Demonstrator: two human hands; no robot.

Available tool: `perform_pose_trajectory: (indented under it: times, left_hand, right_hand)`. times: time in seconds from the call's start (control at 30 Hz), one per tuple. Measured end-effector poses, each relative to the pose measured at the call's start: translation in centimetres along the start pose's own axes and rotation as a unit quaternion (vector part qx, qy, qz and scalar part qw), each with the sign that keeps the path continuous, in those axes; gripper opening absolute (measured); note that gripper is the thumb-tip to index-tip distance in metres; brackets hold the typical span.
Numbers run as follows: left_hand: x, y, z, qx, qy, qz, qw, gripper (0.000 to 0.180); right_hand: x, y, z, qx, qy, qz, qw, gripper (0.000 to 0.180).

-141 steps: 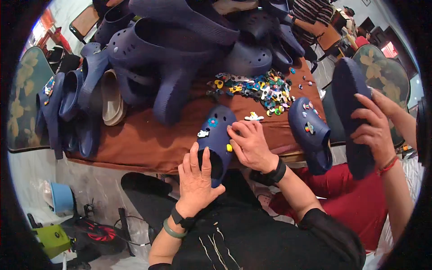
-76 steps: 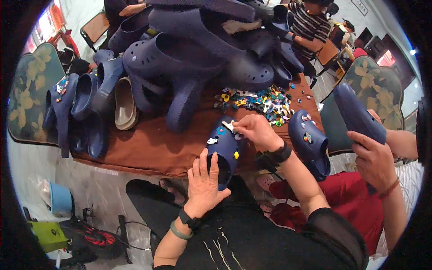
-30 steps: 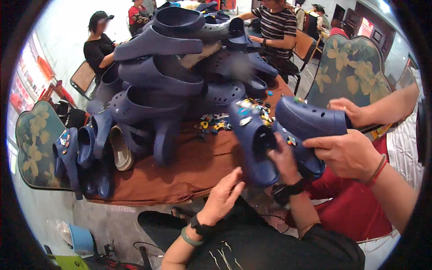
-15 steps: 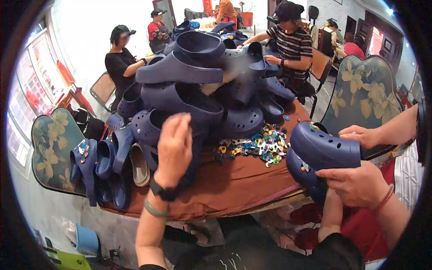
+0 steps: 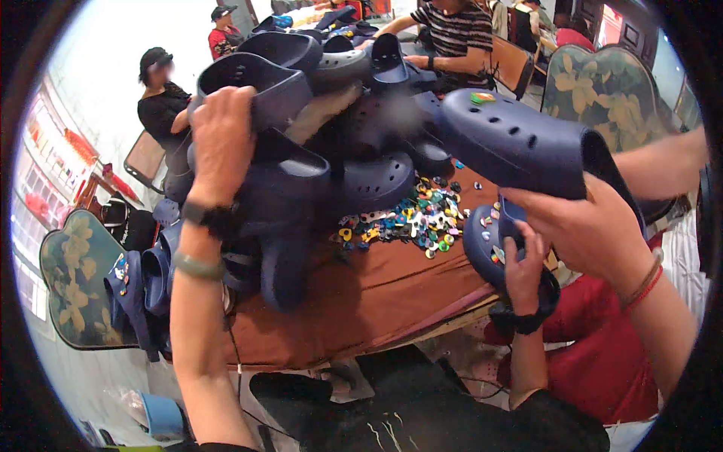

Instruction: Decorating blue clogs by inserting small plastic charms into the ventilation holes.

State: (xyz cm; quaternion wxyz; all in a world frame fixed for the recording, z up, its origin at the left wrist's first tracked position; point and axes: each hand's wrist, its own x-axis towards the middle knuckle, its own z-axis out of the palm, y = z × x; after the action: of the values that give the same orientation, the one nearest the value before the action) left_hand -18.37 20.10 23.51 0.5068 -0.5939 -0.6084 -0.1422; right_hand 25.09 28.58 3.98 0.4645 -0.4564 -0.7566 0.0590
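Reaching up, my left hand (image 5: 222, 135) closes over the rim of a navy foam clog (image 5: 260, 79) atop the pile. My right hand (image 5: 523, 256) pinches a decorated clog (image 5: 482, 248) at its heel edge. Judged light, springy and matte; the perforated uppers should grip well, held at the collar.

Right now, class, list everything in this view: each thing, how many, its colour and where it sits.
Foam clogs: large heap, navy, table centre.
Upper clog: one, navy, top left of heap.
Charms: many, multicoloured, beside the heap.
Tablecloth: one, brown, over the table.
Decorated clog: one, navy, right table edge.
Co-worker's clog: one, navy, held by a neighbour's hand.
Left hand: on the upper clog.
Right hand: holds the decorated clog.
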Motion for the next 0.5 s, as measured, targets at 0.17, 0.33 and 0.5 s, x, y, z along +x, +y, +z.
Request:
perform_pose_trajectory:
  times: [0.17,0.33,0.5]
  left_hand:
    - [-4.4,3.1,-11.2,-0.137,0.052,0.036,0.989,0.038]
    - [-12.7,7.8,-22.2,-0.317,-0.124,0.081,0.937,0.032]
    - [-19.5,13.3,-23.6,-0.453,-0.201,0.064,0.866,0.025]
  right_hand:
    - [-1.3,-3.1,3.2,0.115,-0.096,-0.12,0.981,0.018]
    - [-2.3,-5.8,11.4,0.239,-0.299,-0.227,0.896,0.019]
    - [-3.3,-11.4,20.2,0.205,-0.346,-0.343,0.849,0.027]
